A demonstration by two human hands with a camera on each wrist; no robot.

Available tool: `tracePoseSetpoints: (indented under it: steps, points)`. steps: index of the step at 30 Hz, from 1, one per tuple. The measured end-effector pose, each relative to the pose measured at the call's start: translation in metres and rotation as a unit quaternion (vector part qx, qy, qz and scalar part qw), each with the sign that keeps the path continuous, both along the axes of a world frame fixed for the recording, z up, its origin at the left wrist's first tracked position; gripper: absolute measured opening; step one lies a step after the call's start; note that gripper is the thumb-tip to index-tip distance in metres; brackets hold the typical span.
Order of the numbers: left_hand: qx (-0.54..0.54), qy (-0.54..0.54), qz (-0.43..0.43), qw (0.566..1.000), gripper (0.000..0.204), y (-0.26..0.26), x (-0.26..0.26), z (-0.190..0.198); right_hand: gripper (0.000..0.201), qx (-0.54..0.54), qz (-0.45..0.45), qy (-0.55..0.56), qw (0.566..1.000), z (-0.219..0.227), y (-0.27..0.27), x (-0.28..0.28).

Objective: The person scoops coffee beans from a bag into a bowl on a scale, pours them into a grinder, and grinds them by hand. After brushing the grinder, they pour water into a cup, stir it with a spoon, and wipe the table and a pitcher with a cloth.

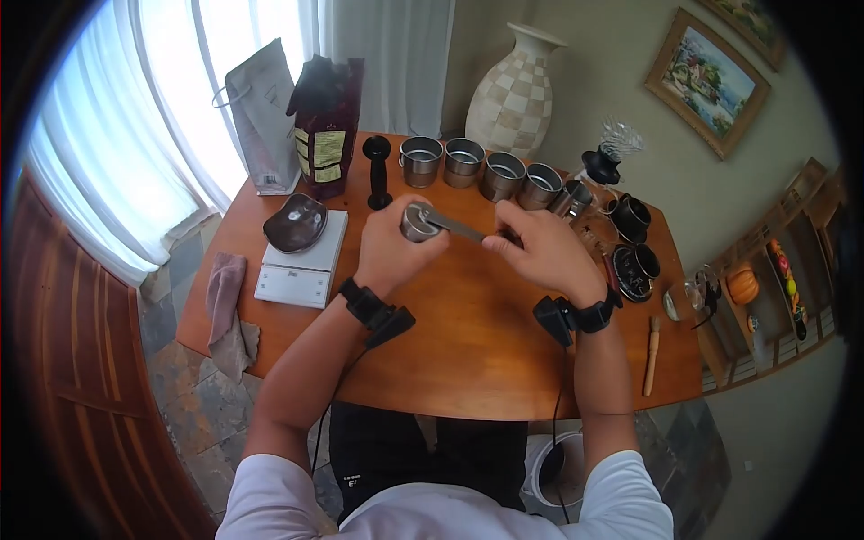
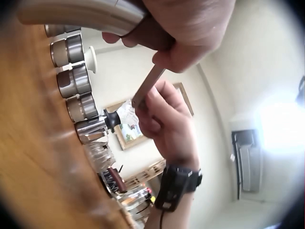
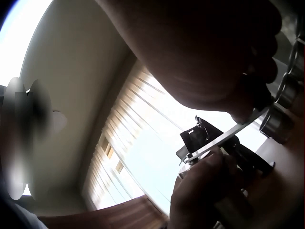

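My left hand is wrapped round the metal body of a manual coffee grinder, held up over the wooden table. From its top a flat crank arm reaches across to my right hand, which grips the dark knob at the far end. The knob is mostly hidden by those fingers. In the left wrist view the crank arm runs between both hands. Seen from the right wrist, the arm slants from the grinder's top up to the right fingers.
Left are a white scale bearing a dark dish, a cloth and a dark coffee bag. A black tamper-like tool and several metal cups line the back. A dark cup and a wooden-handled brush lie right.
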State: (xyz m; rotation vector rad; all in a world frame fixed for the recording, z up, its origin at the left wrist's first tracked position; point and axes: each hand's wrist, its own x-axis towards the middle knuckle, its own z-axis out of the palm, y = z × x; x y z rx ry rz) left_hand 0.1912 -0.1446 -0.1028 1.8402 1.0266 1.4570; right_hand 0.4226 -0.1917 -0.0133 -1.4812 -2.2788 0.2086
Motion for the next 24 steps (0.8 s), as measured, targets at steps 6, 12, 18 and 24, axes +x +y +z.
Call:
tracePoseSetpoints:
  steps: [6, 12, 18, 24]
  points:
    - [-0.051, 0.079, -0.016, 0.995, 0.029, -0.015, 0.008, 0.005, 0.028, -0.051, 0.218, 0.037, 0.974, 0.014, -0.046, -0.037]
    - [0.184, 0.142, -0.127, 0.964, 0.03, -0.037, 0.045, -0.028, 0.029, 0.123, 0.258, 0.133, 0.949, 0.007, -0.034, -0.049]
    - [0.196, 0.208, -0.112, 0.952, 0.03, -0.038, 0.029, -0.006, 0.03, 0.11, -0.004, 0.203, 0.973, -0.009, 0.01, -0.017]
    - [0.135, 0.091, -0.079, 0.984, 0.028, -0.032, 0.017, 0.011, 0.027, 0.137, -0.042, 0.069, 0.987, -0.005, 0.008, 0.004]
